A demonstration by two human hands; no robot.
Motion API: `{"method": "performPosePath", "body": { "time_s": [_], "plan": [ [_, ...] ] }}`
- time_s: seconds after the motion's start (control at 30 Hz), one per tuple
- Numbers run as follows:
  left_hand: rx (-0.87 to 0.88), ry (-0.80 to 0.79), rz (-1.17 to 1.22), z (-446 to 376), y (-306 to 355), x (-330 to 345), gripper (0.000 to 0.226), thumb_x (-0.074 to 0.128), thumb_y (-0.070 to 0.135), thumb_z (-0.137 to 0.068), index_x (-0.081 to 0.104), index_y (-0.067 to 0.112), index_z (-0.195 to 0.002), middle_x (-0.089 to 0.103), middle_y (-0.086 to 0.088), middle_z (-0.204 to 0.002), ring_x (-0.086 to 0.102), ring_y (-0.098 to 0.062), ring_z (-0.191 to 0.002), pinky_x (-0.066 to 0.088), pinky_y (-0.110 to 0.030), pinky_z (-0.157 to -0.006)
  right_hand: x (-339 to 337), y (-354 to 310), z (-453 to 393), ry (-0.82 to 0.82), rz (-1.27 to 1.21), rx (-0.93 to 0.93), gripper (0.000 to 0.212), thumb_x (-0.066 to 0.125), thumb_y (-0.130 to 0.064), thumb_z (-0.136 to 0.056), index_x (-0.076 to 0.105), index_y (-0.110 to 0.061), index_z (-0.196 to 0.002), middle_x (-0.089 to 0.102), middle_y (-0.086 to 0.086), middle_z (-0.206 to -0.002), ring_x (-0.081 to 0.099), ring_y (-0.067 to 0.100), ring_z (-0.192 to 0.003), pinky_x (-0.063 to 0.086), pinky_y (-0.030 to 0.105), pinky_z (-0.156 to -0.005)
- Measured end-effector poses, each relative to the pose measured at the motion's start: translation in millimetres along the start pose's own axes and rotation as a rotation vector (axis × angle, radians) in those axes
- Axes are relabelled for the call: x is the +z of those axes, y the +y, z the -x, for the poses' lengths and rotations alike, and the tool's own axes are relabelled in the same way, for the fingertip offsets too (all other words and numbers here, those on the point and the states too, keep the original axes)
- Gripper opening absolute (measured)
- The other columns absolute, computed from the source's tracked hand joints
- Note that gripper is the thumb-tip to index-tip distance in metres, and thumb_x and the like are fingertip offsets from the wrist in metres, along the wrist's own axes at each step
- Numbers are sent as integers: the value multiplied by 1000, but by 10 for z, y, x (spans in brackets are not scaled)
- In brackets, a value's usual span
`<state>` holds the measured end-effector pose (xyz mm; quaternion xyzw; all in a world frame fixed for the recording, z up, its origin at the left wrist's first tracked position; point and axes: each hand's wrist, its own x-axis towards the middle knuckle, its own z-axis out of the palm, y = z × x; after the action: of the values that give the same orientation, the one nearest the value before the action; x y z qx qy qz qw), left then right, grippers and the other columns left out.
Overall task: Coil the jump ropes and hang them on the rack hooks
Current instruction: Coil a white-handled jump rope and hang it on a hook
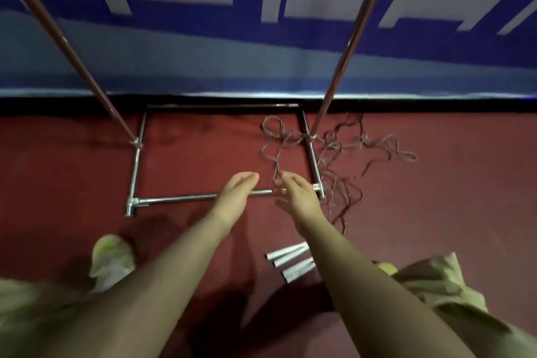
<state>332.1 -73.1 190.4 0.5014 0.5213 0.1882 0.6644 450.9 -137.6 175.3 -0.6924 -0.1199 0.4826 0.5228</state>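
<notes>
Both hands mid-frame: left hand fingers straight, empty. Right hand blurred, strand at fingertips, grip unclear. Ropes tangled right of centre over rack base. Handles half hidden by forearm.

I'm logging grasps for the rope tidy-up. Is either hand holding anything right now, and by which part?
The left hand holds nothing. The right hand has a strand of the tangled jump ropes at its fingertips; whether it pinches it cannot be told.

Both bare forearms reach forward and down, side by side. Left hand flat, fingers straight and together, palm facing inward. Right hand loosely open, fingers extended, thumb side turned inward.
</notes>
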Motion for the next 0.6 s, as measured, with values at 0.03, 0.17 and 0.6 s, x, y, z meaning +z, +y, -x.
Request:
{"method": "performPosePath", "body": {
  "time_s": [0.03,0.17,0.6],
  "plan": [
    [-66,-6,8,-49,-212,25,16,50,24,-97,56,18,-110,58,-1,-111,49,-10,-105,33,-23,-84,-73,218,-62,7,7,54,15,50,-27,-99,60,-17,-103,63,-3,-87,60,12,-82,45,31,-76],
    [-288,-20,22,-237,-869,34,22,47,26,-98,55,15,-116,59,-2,-110,50,-14,-105,39,-21,-77,-375,980,-309,47,58,237,30,48,-27,-100,59,-4,-115,62,3,-95,61,18,-90,43,36,-84],
    [-627,-92,6,-531,-2058,223,37,45,34,-97,53,15,-128,63,-2,-113,57,-18,-104,37,-34,-89,-901,2218,-903,375,328,347,39,62,-28,-92,62,-4,-122,67,10,-118,59,21,-112,42,32,-100]
  ]
}}
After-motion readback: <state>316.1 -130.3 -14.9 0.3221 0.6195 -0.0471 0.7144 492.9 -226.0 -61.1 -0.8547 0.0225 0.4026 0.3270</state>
